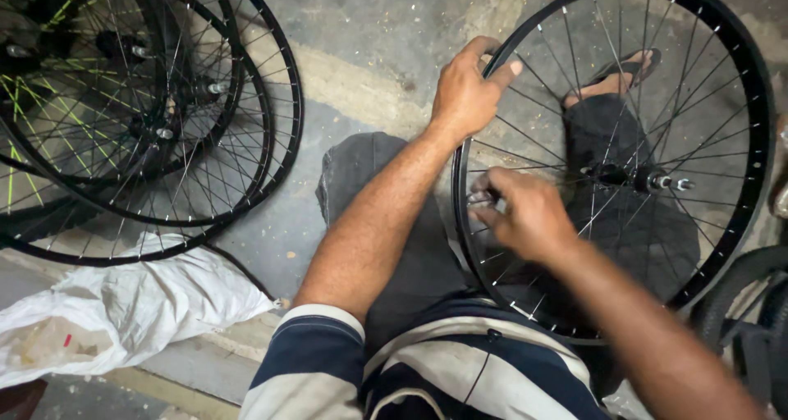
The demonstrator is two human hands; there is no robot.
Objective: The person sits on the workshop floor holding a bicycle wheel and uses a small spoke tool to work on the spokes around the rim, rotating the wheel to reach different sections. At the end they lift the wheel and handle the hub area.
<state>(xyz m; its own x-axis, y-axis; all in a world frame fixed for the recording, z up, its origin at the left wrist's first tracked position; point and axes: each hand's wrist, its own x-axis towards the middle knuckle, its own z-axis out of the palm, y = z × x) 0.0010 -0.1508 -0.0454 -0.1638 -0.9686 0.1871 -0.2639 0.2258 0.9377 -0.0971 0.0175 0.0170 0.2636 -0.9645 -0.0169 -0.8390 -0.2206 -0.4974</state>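
A black bicycle wheel (751,182) with thin steel spokes and a hub (632,177) stands upright across my lap. My left hand (468,92) grips the rim at its upper left, fingers curled over the edge. My right hand (525,215) is inside the wheel near the left rim, fingers pinched on a small dark tool or spoke end at the spokes; what it pinches is partly hidden. My dark trousers and a sandalled foot (616,75) show through the spokes.
A stack of black spoked wheels (164,125) leans at the upper left on the concrete floor. A crumpled white plastic bag (123,313) lies at lower left. A tyre (739,305) sits at the right edge.
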